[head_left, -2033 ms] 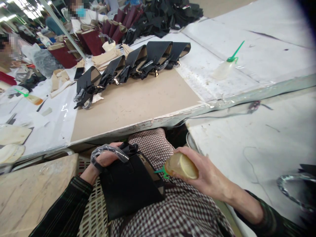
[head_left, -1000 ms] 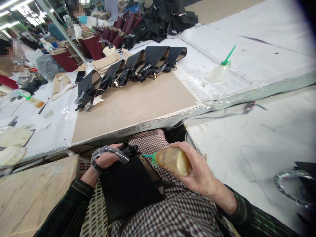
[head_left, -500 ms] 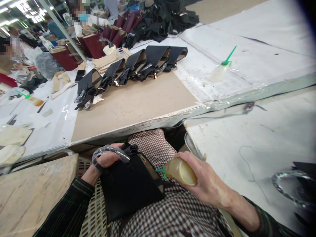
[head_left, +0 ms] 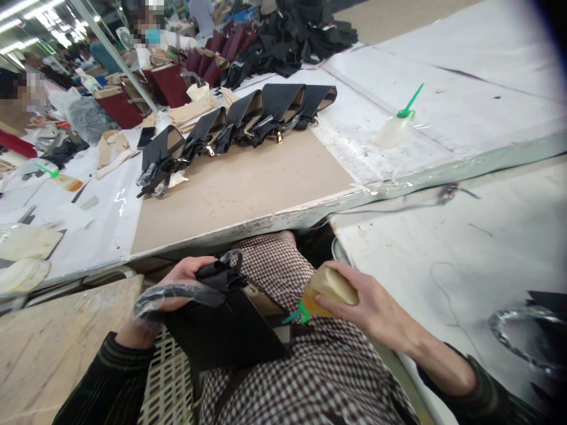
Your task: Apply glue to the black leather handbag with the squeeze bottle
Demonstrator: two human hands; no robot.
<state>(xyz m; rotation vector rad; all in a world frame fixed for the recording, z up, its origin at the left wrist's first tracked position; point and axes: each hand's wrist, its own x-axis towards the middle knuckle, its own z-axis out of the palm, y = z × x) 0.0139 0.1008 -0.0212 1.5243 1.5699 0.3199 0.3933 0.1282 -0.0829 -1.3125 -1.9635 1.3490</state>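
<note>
Left hand [head_left: 170, 289] grips the black bag [head_left: 230, 330] on the lap; right hand [head_left: 363, 307] clasps the glue bottle [head_left: 330, 290], nozzle aimed leftward at the bag's edge.

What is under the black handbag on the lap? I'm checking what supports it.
The black handbag rests on the checked-trousered lap, the left hand gripping its wrapped handle. A pale slatted crate shows beneath its left edge; the rest is covered.
</note>
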